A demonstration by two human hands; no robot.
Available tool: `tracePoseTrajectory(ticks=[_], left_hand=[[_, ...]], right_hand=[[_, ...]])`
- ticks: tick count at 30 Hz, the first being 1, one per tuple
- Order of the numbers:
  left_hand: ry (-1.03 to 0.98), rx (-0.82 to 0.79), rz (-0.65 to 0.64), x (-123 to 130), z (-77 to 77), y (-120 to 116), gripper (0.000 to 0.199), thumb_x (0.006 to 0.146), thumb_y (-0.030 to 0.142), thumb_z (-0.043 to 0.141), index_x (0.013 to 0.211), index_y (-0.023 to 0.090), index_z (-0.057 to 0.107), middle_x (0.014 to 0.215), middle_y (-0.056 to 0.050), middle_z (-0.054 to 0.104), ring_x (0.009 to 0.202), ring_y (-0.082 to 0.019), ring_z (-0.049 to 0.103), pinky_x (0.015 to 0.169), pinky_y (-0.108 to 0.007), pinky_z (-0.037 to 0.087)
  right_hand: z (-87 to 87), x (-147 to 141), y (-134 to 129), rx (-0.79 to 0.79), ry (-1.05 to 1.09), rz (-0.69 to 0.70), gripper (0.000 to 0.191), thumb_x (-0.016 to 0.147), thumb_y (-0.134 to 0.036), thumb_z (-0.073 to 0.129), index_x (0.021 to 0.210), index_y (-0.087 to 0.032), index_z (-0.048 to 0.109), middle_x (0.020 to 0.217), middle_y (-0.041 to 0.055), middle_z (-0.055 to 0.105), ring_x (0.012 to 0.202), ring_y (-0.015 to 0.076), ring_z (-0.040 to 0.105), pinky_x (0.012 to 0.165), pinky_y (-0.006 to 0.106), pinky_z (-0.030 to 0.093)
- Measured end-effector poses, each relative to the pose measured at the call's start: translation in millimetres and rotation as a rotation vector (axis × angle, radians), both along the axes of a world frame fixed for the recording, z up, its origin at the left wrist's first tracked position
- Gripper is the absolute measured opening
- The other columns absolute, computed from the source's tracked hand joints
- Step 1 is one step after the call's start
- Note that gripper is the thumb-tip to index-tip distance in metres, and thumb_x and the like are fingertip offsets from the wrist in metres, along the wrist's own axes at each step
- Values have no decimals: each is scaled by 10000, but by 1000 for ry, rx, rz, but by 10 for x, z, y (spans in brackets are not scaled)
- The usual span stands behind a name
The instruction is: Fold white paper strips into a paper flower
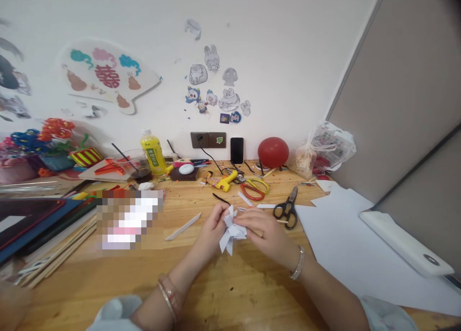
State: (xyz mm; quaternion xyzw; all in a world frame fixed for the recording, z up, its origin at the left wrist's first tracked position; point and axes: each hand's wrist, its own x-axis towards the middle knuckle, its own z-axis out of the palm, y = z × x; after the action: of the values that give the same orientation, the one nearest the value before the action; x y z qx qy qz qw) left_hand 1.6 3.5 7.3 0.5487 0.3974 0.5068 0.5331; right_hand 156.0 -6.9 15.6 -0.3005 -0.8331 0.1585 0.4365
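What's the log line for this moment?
left hand: holding folded white paper | right hand: touching it | black scissors: on table

White paper piece (234,231), folded; pointed strips (225,241) splay outward.

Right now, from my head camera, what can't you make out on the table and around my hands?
All in the head view:
- Left hand: some fingers hidden by the folded white paper.
- Folded white paper: its far right part covered by the right hand.
- Whatever lies under the pixelated patch: masked by the blocks.
- Dark flat item: cut off by the left edge.
- Yellow bottle: small label print too small to read.
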Motion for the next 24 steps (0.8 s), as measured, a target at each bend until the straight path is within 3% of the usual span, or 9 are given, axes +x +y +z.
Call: tracePoseTrajectory(ticks=[6, 12, 20, 24], left_hand=[[44, 50, 74, 0, -44, -9, 195, 776, 379, 506, 722, 195, 465, 642, 43, 430, 587, -109, 374, 544, -206, 326], [36, 62, 49, -20, -18, -17, 202, 791, 392, 490, 739, 199, 465, 648, 47, 414, 589, -108, 364, 544, -202, 321], [50, 73, 59, -32, -20, -26, 218, 786, 410, 496, 747, 196, 479, 654, 42, 429, 588, -109, 376, 545, -204, 329], [16, 42, 43, -42, 4, -40, 231, 782, 430, 501, 771, 199, 480, 663, 41, 443, 590, -108, 394, 546, -199, 344]], right_hand=[[-29, -21, -1, -26, 70, -23, 182, 804, -148, 538, 864, -227, 691, 836, 50, 710, 810, 186, 637, 782, 360, 487], [-10, -20, -23, -45, 45, -39, 262, 794, -112, 518, 989, -225, 651, 986, 61, 672, 928, 193, 591, 861, 384, 437], [-21, -7, -22, 6, 67, 5, 245, 785, -100, 500, 929, -236, 645, 969, 58, 670, 917, 193, 593, 843, 388, 432], [-10, -2, -45, -65, 58, -6, 325, 768, -122, 532, 1062, -237, 606, 1086, 76, 626, 1019, 210, 557, 904, 404, 408]])
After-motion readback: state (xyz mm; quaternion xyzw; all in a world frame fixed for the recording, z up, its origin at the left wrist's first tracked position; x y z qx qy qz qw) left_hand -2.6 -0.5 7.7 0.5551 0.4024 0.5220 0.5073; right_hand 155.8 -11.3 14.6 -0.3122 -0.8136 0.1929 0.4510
